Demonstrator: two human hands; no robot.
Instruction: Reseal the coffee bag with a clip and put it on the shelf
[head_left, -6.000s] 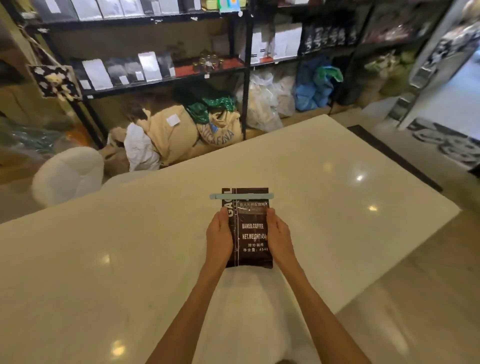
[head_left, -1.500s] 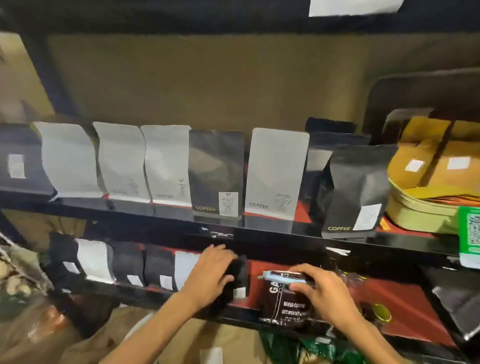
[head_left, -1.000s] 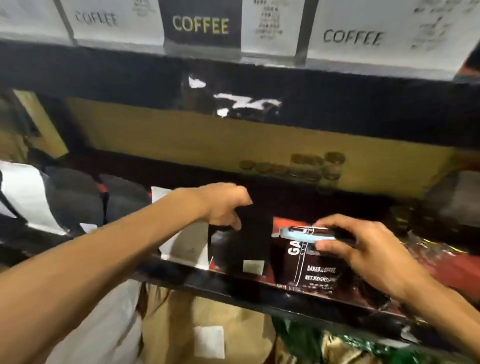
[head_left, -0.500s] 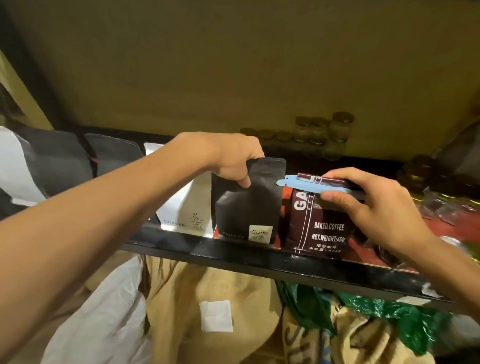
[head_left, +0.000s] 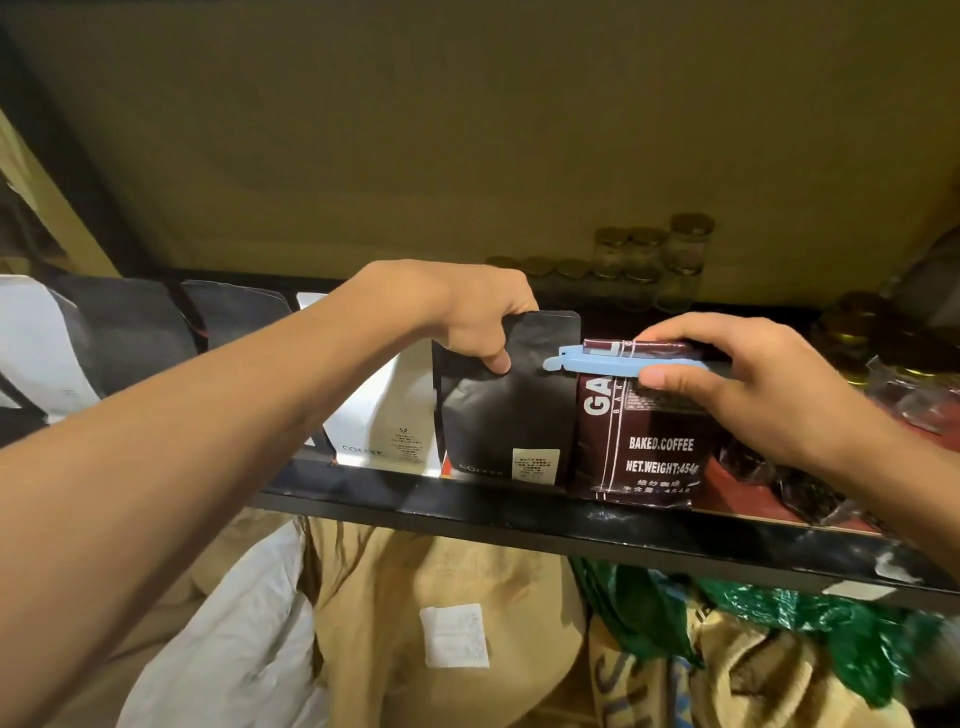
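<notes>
The dark brown coffee bag, printed "BAKED.COFFEE", stands upright on the black shelf with a light blue clip across its folded top. My right hand grips the bag's top, thumb pressed on the clip. Just left of it stands a black coffee pouch; my left hand pinches its top corner. The two bags touch side by side.
A white pouch and more dark and white pouches fill the shelf to the left. Small glass jars stand at the back, clear packets at the right. Burlap sacks and green plastic lie under the shelf.
I carried the clipped bag from the white table to the shelf. Over the last half second both hands keep their hold and the bags stay in place.
</notes>
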